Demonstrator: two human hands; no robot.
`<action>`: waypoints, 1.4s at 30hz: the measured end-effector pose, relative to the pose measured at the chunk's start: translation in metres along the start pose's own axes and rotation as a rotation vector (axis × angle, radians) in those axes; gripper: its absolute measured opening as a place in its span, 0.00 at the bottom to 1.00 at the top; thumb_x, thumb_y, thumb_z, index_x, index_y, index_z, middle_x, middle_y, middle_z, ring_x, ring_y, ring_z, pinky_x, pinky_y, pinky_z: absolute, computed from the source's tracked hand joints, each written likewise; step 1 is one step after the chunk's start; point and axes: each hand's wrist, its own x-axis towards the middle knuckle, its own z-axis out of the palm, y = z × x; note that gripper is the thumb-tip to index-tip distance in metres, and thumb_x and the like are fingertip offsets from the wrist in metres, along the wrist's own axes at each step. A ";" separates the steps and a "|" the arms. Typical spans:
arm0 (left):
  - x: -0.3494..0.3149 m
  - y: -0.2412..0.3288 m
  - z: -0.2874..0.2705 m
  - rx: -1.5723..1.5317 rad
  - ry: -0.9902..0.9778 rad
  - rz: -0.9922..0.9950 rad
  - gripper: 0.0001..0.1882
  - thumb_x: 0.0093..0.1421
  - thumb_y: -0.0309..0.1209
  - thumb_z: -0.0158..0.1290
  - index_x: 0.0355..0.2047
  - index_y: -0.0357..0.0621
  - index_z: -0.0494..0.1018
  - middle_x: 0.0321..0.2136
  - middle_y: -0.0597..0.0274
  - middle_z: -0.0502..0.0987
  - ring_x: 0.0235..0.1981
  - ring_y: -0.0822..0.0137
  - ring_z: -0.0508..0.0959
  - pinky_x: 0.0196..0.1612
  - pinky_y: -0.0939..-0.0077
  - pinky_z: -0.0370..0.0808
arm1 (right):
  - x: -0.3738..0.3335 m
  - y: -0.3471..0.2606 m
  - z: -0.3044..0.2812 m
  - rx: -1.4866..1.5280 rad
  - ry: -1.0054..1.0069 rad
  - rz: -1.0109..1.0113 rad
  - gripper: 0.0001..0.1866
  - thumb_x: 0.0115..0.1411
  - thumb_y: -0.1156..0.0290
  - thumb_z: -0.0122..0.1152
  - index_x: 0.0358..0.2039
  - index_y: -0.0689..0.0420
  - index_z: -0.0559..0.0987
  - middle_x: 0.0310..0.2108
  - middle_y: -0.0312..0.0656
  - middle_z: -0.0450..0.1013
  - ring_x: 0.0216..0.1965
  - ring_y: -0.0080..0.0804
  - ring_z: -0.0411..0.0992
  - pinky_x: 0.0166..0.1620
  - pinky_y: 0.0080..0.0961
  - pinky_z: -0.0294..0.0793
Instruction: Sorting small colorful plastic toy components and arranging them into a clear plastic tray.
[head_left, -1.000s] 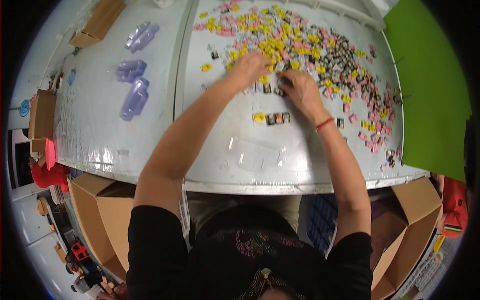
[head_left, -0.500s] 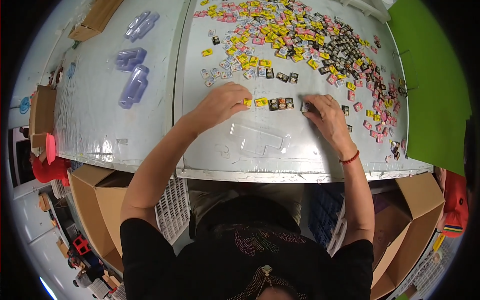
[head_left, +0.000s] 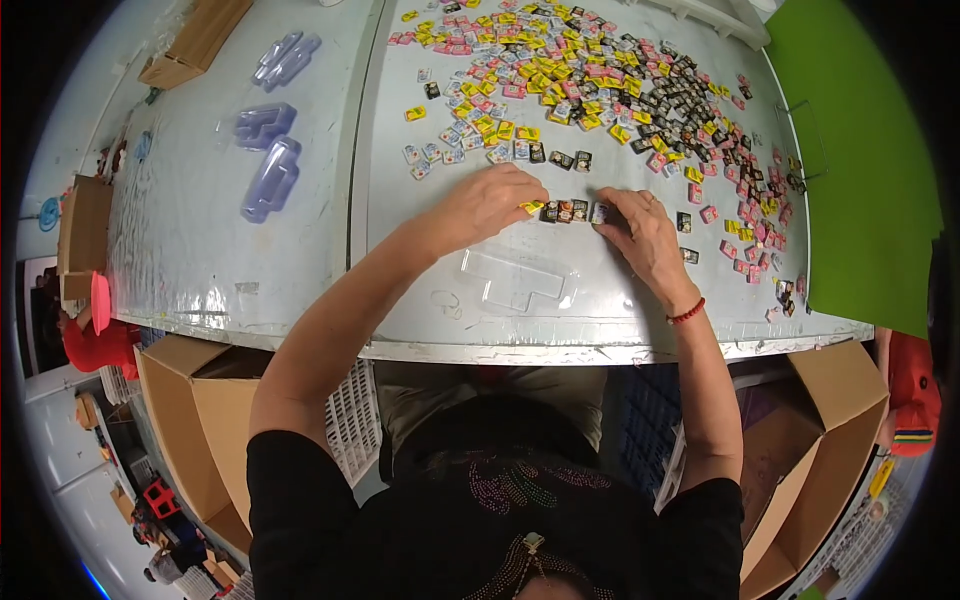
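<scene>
A short row of small dark packs (head_left: pixel 565 211) lies on the table between my two hands. My left hand (head_left: pixel 490 205) is closed at the row's left end, its fingertips on a small yellow pack (head_left: pixel 531 207). At the other end my right hand (head_left: pixel 645 228), with a red bead bracelet at the wrist, pinches a small dark pack (head_left: pixel 598 213) between thumb and fingers. Just nearer to me lies a clear plastic tray (head_left: pixel 520 282) with a stepped outline. Beyond the row are loose packs, among them two black ones (head_left: pixel 572 161) side by side.
A wide heap of small yellow, pink, white and black packs (head_left: pixel 600 75) covers the far table. Several clear bluish trays (head_left: pixel 270 180) lie left of the table seam. Open cardboard boxes (head_left: pixel 190 420) stand below the near edge on both sides. A green panel (head_left: pixel 860 180) borders the right.
My left hand has moved right with the yellow pack, up to the dark row. My right hand has shifted slightly left, bringing its dark pack close to the row's other end.
</scene>
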 end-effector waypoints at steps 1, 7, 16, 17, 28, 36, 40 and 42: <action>0.000 0.001 0.003 0.027 0.040 0.002 0.17 0.50 0.27 0.60 0.42 0.39 0.74 0.39 0.57 0.76 0.44 0.57 0.74 0.49 0.66 0.71 | 0.000 0.001 0.001 -0.004 0.017 -0.010 0.23 0.49 0.76 0.67 0.47 0.57 0.74 0.39 0.42 0.75 0.40 0.42 0.70 0.47 0.33 0.69; -0.001 0.010 0.006 0.074 0.070 -0.051 0.21 0.49 0.32 0.63 0.42 0.38 0.74 0.38 0.58 0.75 0.42 0.57 0.74 0.47 0.67 0.71 | 0.000 0.000 0.001 -0.014 0.021 -0.018 0.23 0.48 0.76 0.67 0.47 0.58 0.74 0.39 0.42 0.75 0.39 0.41 0.70 0.46 0.32 0.69; -0.026 0.009 -0.018 0.049 0.108 -0.138 0.25 0.49 0.32 0.64 0.48 0.41 0.72 0.47 0.55 0.74 0.49 0.55 0.72 0.52 0.67 0.70 | -0.003 -0.009 0.005 -0.032 0.058 -0.058 0.30 0.46 0.73 0.70 0.52 0.57 0.72 0.44 0.44 0.72 0.43 0.42 0.70 0.48 0.34 0.70; -0.033 0.006 -0.023 0.050 0.106 -0.143 0.25 0.49 0.32 0.64 0.48 0.41 0.72 0.47 0.55 0.74 0.49 0.55 0.72 0.52 0.67 0.70 | -0.004 -0.009 0.005 -0.049 0.063 -0.049 0.30 0.47 0.72 0.70 0.52 0.58 0.72 0.47 0.44 0.72 0.45 0.42 0.70 0.50 0.34 0.70; -0.032 -0.001 -0.005 -0.071 0.054 -0.239 0.22 0.51 0.30 0.62 0.47 0.41 0.73 0.44 0.55 0.75 0.49 0.55 0.72 0.51 0.66 0.71 | 0.001 -0.007 0.023 -0.107 0.058 -0.067 0.27 0.49 0.71 0.69 0.51 0.54 0.74 0.47 0.41 0.72 0.43 0.40 0.72 0.44 0.30 0.75; -0.024 0.005 0.003 -0.038 0.122 -0.103 0.24 0.49 0.30 0.62 0.48 0.40 0.73 0.44 0.56 0.75 0.47 0.55 0.72 0.50 0.65 0.71 | 0.003 -0.022 0.026 -0.122 0.093 -0.052 0.24 0.50 0.71 0.68 0.50 0.54 0.75 0.46 0.39 0.72 0.41 0.40 0.72 0.43 0.30 0.75; -0.017 0.001 0.010 -0.066 0.089 -0.065 0.22 0.50 0.30 0.62 0.46 0.40 0.74 0.46 0.57 0.75 0.46 0.56 0.72 0.49 0.66 0.72 | 0.005 -0.020 0.031 -0.147 0.086 -0.084 0.20 0.51 0.69 0.67 0.46 0.54 0.77 0.44 0.39 0.73 0.40 0.40 0.72 0.40 0.30 0.75; -0.015 -0.003 0.013 -0.029 0.121 -0.030 0.21 0.50 0.30 0.62 0.45 0.40 0.74 0.45 0.58 0.75 0.46 0.57 0.73 0.48 0.67 0.72 | 0.005 -0.021 0.034 -0.145 0.082 -0.086 0.19 0.51 0.69 0.67 0.45 0.53 0.78 0.42 0.38 0.73 0.39 0.39 0.73 0.40 0.30 0.75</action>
